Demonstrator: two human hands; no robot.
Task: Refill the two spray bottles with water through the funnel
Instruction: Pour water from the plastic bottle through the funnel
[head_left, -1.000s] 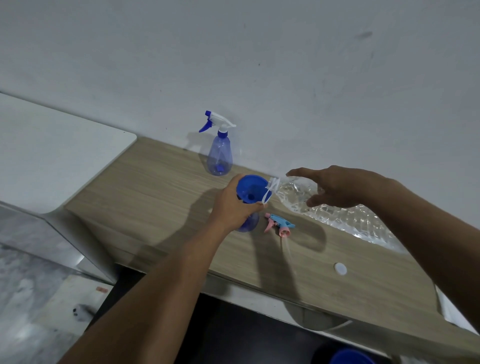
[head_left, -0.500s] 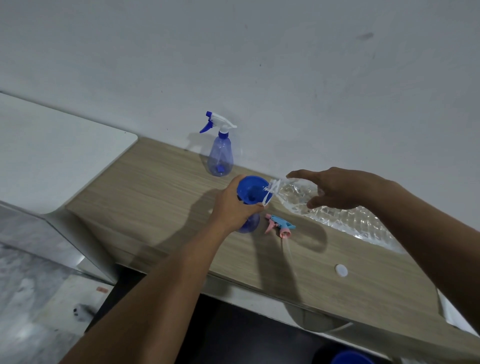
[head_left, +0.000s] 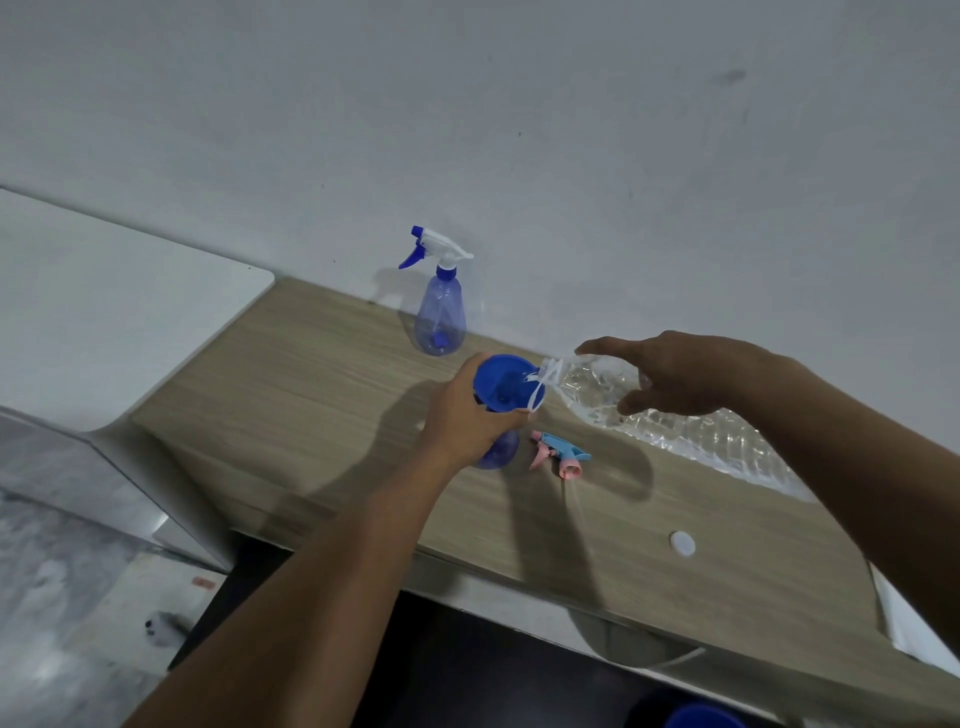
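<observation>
Here, in the head view, the job looks to be in the middle of the first refill. At the centre of the frame the left hand (head_left: 470, 415) is curled around the neck of an open spray bottle (head_left: 501, 451), whose blue base shows just below the fingers, and it steadies the blue funnel (head_left: 506, 384) seated in that neck. From the right, the right hand (head_left: 675, 379) wraps over a clear plastic water bottle (head_left: 592, 392), thumb beneath and fingers on top, and tips it so its mouth sits at the funnel's rim. Whether water is actually running into the funnel is too fine to tell, and the fill level of the held bottle is hidden by the hand.

Just right of that bottle, on the wooden worktop (head_left: 311, 395), lies its removed pink-and-blue trigger head (head_left: 561, 457), so it has yet to be screwed back on. Lower right of centre a small white cap (head_left: 682, 543) rests on the worktop, most likely from the water bottle.

Above centre, against the wall, the second spray bottle (head_left: 440, 306) stands upright with its blue-and-white trigger head on; it looks nearly empty. As I judge it, that one is untouched: uncapping, moving the funnel across, pouring and closing all remain
</observation>
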